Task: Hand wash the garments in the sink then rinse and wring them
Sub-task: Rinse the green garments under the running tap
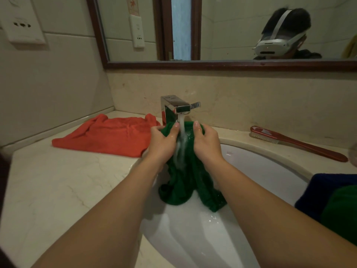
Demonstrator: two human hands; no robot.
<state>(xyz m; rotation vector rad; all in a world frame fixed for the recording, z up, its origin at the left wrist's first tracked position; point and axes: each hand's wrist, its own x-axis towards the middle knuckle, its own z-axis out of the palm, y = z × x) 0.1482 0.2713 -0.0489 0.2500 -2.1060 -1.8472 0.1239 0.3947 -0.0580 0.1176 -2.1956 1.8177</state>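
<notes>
A dark green garment (pixel 190 182) hangs over the white sink (pixel 270 171), its lower end draped into the bowl. My left hand (pixel 162 142) grips its upper left edge and my right hand (pixel 207 143) grips its upper right edge, holding it up under the chrome faucet (pixel 174 107). Water runs from the spout onto the cloth between my hands. An orange garment (pixel 104 135) lies flat on the counter left of the faucet.
A red-handled scrub brush (pixel 297 143) lies on the counter at the back right. Blue and green cloth (pixel 332 202) sits at the sink's right rim. A marble counter (pixel 48 186) stretches to the left. A framed mirror (pixel 212 64) hangs above the backsplash.
</notes>
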